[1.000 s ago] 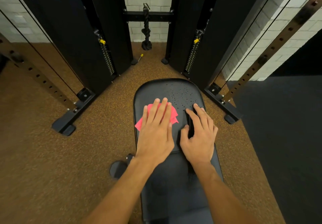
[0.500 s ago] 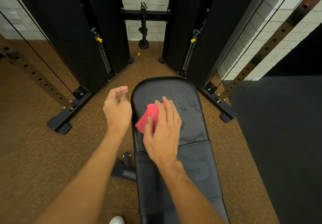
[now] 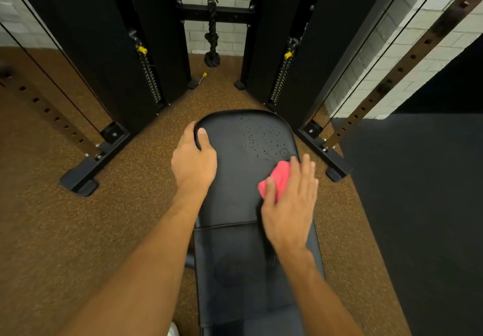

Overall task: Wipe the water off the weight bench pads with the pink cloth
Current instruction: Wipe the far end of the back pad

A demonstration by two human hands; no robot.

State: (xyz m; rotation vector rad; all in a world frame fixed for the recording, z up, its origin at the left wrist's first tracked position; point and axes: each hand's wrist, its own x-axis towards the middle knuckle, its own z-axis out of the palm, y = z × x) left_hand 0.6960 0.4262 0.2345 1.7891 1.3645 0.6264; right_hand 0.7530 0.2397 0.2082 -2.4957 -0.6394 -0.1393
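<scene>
Right hand (image 3: 290, 205) presses pink cloth (image 3: 277, 180) on bench pad (image 3: 240, 178) — left hand (image 3: 193, 160) grips its edge.

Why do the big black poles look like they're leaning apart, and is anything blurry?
Head view: the wide-angle lens splays the black columns outward; the right hand on the pink cloth looks slightly soft; the water drops on the bench pad glint dully, without harsh glare.
</scene>
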